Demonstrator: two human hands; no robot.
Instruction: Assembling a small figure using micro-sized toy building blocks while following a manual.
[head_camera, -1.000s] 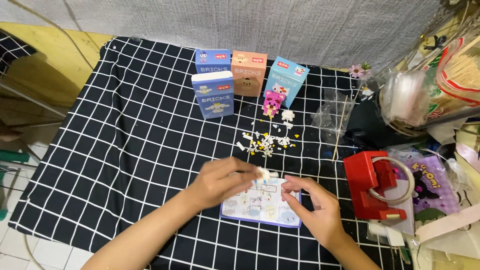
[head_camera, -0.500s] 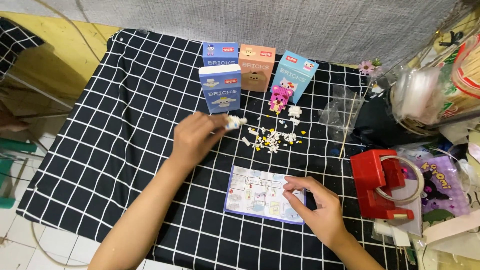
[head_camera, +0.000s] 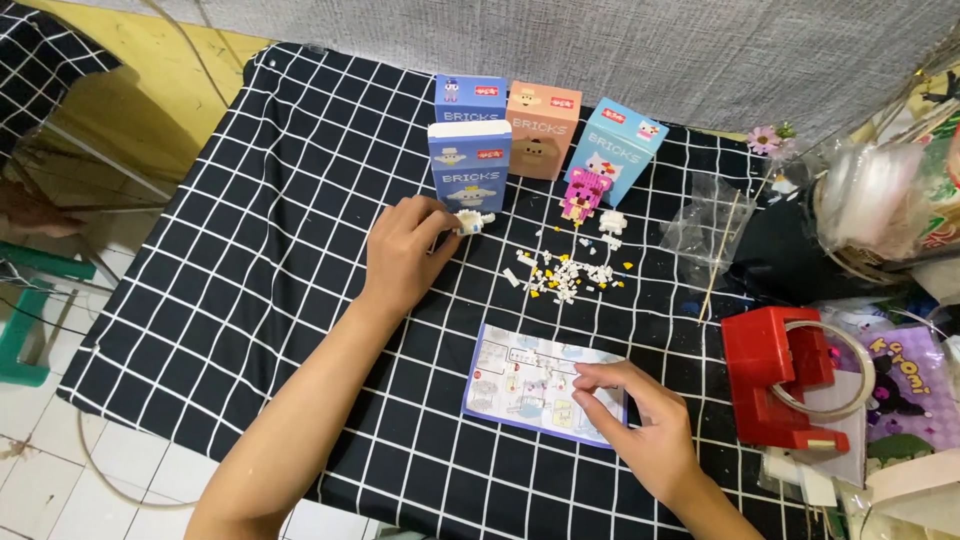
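Observation:
My left hand (head_camera: 405, 250) pinches a small white brick figure (head_camera: 474, 222) and holds it down on the black checked cloth (head_camera: 250, 260), just in front of the nearest blue box (head_camera: 469, 165). My right hand (head_camera: 640, 425) rests with its fingers on the printed instruction sheet (head_camera: 520, 385) near the front of the cloth. Between the hands lies a scatter of small white and yellow brick pieces (head_camera: 565, 272). A pink brick figure (head_camera: 582, 197) stands in front of the light-blue box (head_camera: 615, 150).
A second blue box (head_camera: 470, 98) and an orange box (head_camera: 543, 128) stand at the back. A red tape dispenser (head_camera: 780, 375) sits at right, with clear plastic bags (head_camera: 705, 225), a small flower (head_camera: 765, 140) and clutter beyond. Tiled floor (head_camera: 60, 470) shows at left.
My left hand lifted the white figure off the sheet, carried it up and left, and now holds it in front of the blue box. My right hand stays on the sheet.

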